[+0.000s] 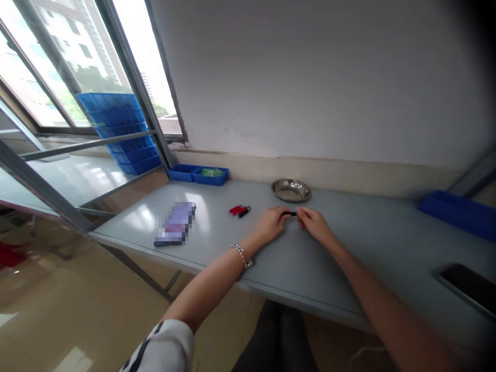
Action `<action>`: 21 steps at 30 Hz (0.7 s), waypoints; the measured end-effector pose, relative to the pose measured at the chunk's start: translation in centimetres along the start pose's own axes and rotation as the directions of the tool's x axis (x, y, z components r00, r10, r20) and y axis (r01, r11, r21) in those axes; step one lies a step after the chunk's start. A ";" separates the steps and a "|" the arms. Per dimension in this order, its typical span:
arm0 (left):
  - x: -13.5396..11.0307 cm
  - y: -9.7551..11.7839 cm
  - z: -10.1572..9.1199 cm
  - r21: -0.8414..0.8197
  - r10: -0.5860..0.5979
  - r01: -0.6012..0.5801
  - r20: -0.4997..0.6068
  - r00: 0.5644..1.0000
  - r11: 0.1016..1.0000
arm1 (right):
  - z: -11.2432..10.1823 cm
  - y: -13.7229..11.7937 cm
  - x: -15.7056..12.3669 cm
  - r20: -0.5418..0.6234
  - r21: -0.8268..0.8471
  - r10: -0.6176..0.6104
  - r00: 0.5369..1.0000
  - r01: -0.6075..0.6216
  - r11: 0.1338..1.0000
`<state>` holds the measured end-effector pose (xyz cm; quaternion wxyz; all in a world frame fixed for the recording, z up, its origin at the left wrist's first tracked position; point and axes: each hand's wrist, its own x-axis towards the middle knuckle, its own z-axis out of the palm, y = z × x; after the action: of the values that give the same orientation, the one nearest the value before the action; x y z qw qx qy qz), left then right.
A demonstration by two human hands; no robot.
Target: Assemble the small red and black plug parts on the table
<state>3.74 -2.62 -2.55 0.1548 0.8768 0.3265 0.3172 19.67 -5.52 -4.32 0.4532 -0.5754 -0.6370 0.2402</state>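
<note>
Small black part [289,213], slim, matte: we pinch it between left hand [271,223] and right hand [314,223] fingertips, steel dish [291,189] just beyond.

bare grey worktop [349,258] is left open near the front edge. passage ahead is blocked by a round steel dish [291,190]; to the left, by small red and black pieces [239,210] and a blurred flat rectangular item [175,223]. a black flat device [467,285] lies well apart on the right.

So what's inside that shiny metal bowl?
The metal bowl sits on the table past both hands, and its inside looks bare and shiny. Its near rim hides a little of the bottom, so something tiny there can't be ruled out.
</note>
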 end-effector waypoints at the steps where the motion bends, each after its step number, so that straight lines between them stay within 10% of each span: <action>1: 0.0 0.1 -0.1 0.008 -0.009 0.009 0.010 1.000 1.000 | -0.1 -0.1 0.0 0.001 -0.001 -0.010 1.000 0.010 1.000; 16: 0.1 0.4 -0.4 -0.102 -0.162 0.174 0.121 0.979 0.979 | -1.6 0.2 0.4 0.084 0.247 0.059 0.995 -0.078 0.966; 21: 0.2 -0.4 -1.3 0.149 -0.239 0.222 0.111 0.965 0.964 | -3.0 1.0 0.4 -0.133 -0.286 0.144 0.981 -0.177 0.942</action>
<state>2.83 -2.15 -1.67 0.1516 0.8598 0.4365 0.2174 22.77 -5.53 -3.63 0.3750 -0.6993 -0.5907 0.1462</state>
